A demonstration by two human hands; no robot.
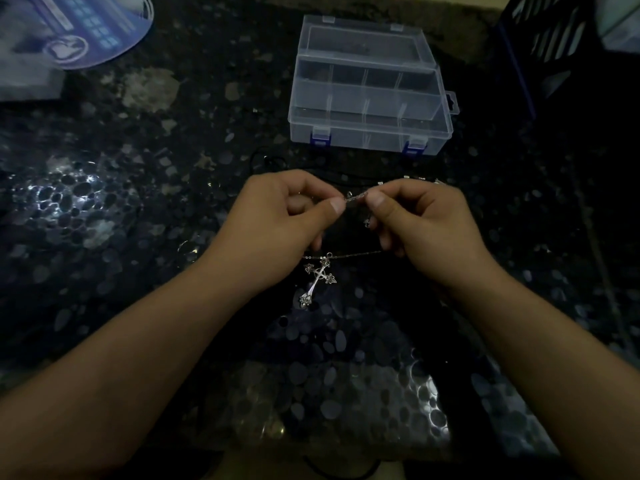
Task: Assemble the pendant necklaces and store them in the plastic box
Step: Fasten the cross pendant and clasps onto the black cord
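My left hand and my right hand are held close together above the dark table, each pinching one end of a thin silver chain at its clasp. The chain loops below my hands, and an ornate silver cross pendant hangs from it, tilted. A clear plastic box with dividers and blue latches stands open beyond my hands.
Black cords and small metal bits lie between my hands and the box. A blue-printed round item sits at the back left, a dark crate at the back right. The tabletop is dark and pebble-patterned.
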